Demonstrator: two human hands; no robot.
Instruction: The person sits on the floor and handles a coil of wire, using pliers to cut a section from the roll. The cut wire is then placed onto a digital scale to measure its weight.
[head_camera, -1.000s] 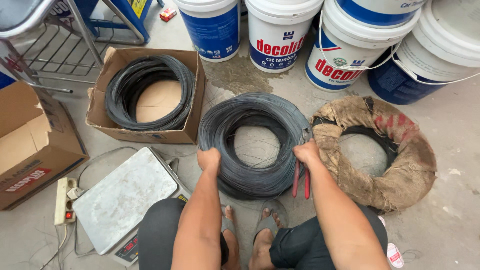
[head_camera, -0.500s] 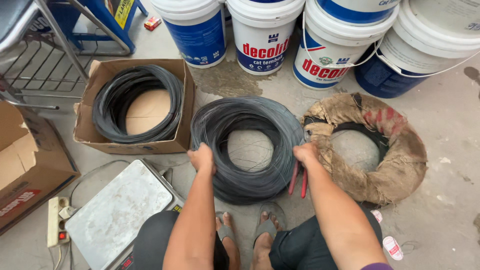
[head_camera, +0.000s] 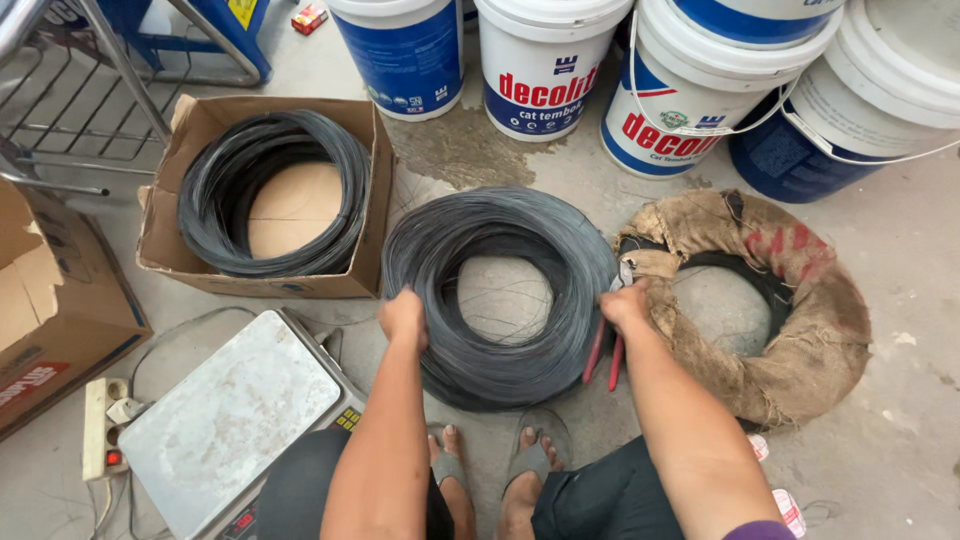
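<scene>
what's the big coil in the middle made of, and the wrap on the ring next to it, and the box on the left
Coil: looks like thin dark metal wire, dull grey sheen, many fine strands wound in a ring; both hands, left and right, rest on it.
Wrap: seems coarse woven burlap, tan, frayed, with faded red marks.
Box: brown corrugated cardboard, matt, with bent flaps; it holds a similar wire coil.

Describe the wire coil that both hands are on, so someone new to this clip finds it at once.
Start at the row of paint buckets along the top; on the bare concrete floor just below them lies the loose dark wire coil. The left hand and right hand hold its near edges. Unlike the boxed coil to its left and the burlap-wrapped coil to its right, it is uncovered.
</scene>
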